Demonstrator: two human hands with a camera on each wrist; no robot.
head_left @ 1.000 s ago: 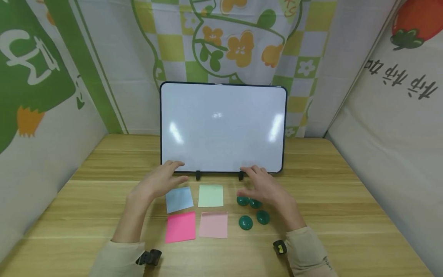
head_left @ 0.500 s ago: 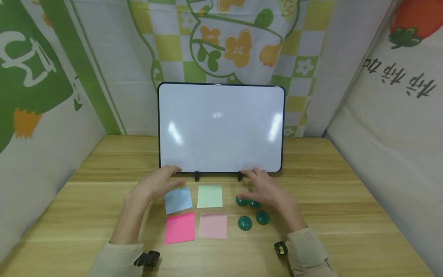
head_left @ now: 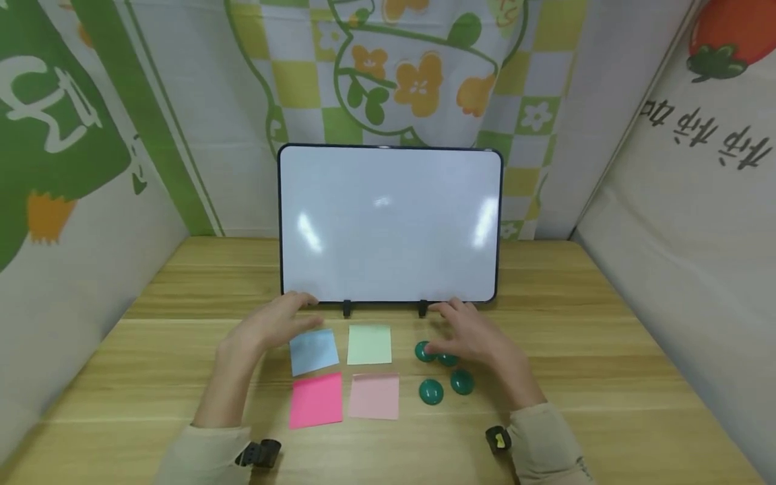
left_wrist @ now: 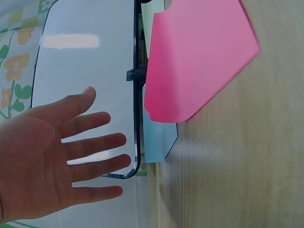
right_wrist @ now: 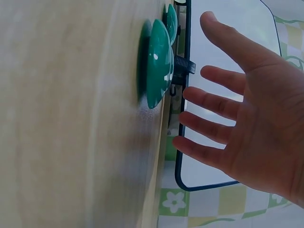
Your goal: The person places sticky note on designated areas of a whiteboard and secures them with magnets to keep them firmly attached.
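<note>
Glossy green domes (head_left: 431,391) lay right of lower centre, two partly hidden by my spread, empty right hand (head_left: 471,333); my left hand (head_left: 267,329), likewise spread, hovered by the square blue paper note (head_left: 314,353). Black clips (head_left: 347,308) apparently kept the black-rimmed whiteboard (head_left: 388,229) upright mid-frame.

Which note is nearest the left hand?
The blue note, back left of the four; the green note, bright pink note and pale pink note lie farther from the left hand.

We see a glossy whiteboard (head_left: 391,229); in front of it, matt paper notes (head_left: 316,401) and shiny domes (head_left: 431,392) on a wood-grained table (head_left: 606,384); behind it, creased cloth (head_left: 297,84).
</note>
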